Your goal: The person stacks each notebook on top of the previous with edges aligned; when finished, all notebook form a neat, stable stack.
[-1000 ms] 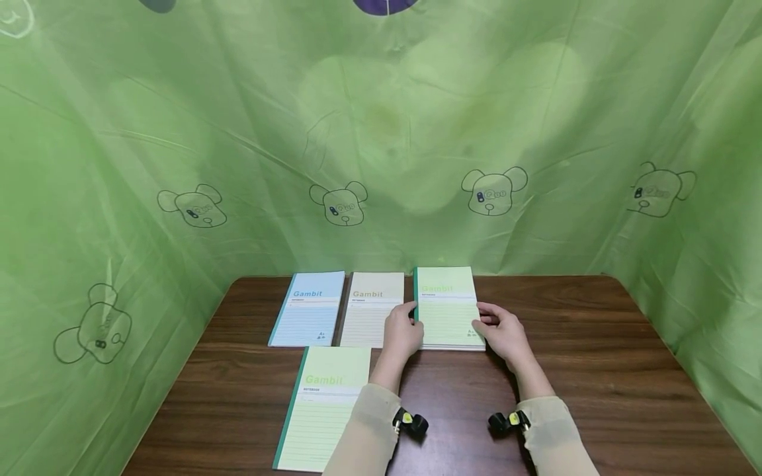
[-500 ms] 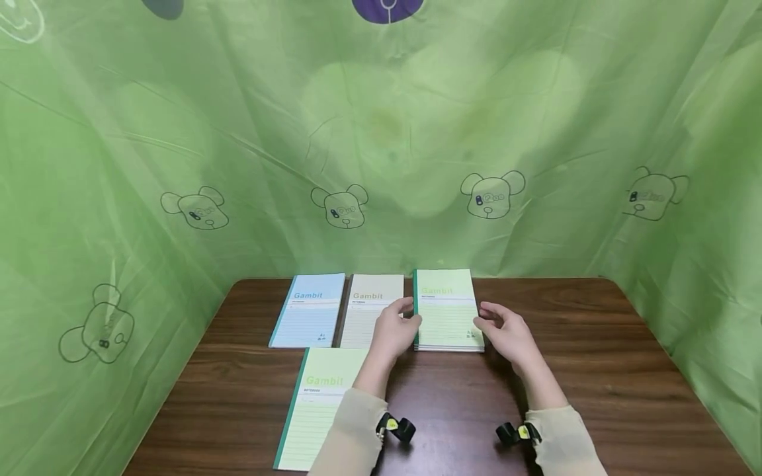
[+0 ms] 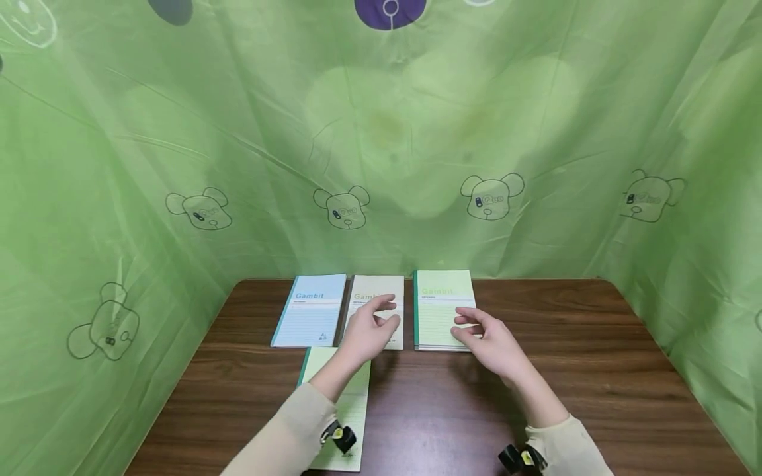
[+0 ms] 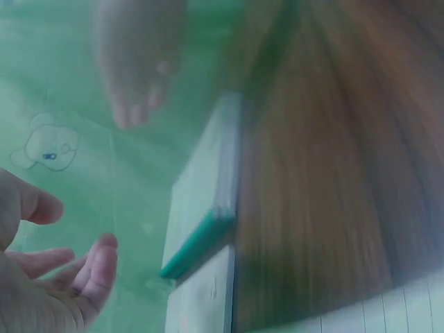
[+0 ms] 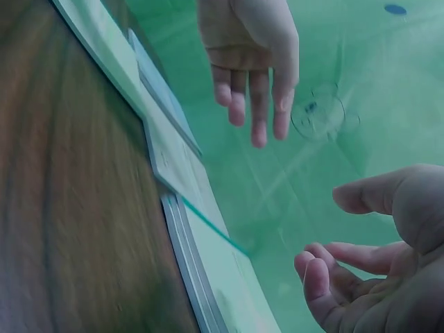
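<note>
A stack of green notebooks (image 3: 443,301) lies at the back middle of the table, its edges showing in the right wrist view as several layers (image 5: 191,260). My right hand (image 3: 491,344) hovers over its lower right corner, fingers loosely bent, holding nothing. My left hand (image 3: 368,330) is raised above the beige notebook (image 3: 378,287) and covers part of it, thumb and fingers apart with nothing between them. To the left lies a blue notebook (image 3: 311,311). Nearer me is a single green notebook (image 3: 345,410), partly hidden under my left forearm.
The brown wooden table (image 3: 595,370) carries all the notebooks. Green cloth (image 3: 417,132) printed with bear faces hangs behind it and on both sides. A small black camera is strapped to each wrist.
Both hands have let go of the green stack's sides. My left hand has moved left over the beige notebook; my right hand has shifted left above the stack. The notebooks have stayed put.
</note>
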Demonstrator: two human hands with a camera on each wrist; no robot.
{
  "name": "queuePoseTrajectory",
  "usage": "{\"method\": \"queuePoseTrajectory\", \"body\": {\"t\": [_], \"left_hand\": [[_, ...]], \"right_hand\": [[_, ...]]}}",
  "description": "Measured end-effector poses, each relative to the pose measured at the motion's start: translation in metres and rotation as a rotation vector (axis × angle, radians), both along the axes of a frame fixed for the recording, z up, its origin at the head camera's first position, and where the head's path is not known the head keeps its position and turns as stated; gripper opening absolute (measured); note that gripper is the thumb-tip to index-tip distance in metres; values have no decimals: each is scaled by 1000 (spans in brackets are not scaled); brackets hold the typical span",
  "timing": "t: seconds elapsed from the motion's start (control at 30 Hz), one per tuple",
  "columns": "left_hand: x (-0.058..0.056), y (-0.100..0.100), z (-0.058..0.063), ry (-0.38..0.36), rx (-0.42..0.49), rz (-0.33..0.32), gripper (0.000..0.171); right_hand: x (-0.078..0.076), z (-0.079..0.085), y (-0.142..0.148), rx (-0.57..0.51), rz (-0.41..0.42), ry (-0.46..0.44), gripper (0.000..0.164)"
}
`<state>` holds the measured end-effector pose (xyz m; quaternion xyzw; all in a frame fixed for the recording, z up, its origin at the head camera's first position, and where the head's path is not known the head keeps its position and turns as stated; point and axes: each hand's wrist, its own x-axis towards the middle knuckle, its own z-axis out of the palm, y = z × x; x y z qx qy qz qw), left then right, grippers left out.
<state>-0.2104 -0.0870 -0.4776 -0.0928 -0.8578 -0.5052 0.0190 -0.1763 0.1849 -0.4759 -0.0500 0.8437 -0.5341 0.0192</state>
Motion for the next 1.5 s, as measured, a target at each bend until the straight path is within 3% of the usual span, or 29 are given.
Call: {"method": "queuePoseTrajectory", "body": {"t": [0.17,0.37,0.63,0.93,1.3,1.5], "left_hand": [[9,-25,4,3,-49,-12,49],[21,-61,3,-10,-77,27,51],[40,-116,-8,-58,-123,103,55],[53,-171,-19,-78,-186,196,58],[63,-192,-37,-179,-351,175,55],[67,-189,-46,-197,-365,152,53]], "right_hand": [[13,2,-22,-77,18,-44,55],[23,-10,-49,-165,21,-98,59],[37,-26,-79,-198,94,-125,65],[39,-37,-114,-217,170,-129,63],[40,-57,-147,-271,185,-199,60],[42,-62,-152,-264,178,-199,62]]}}
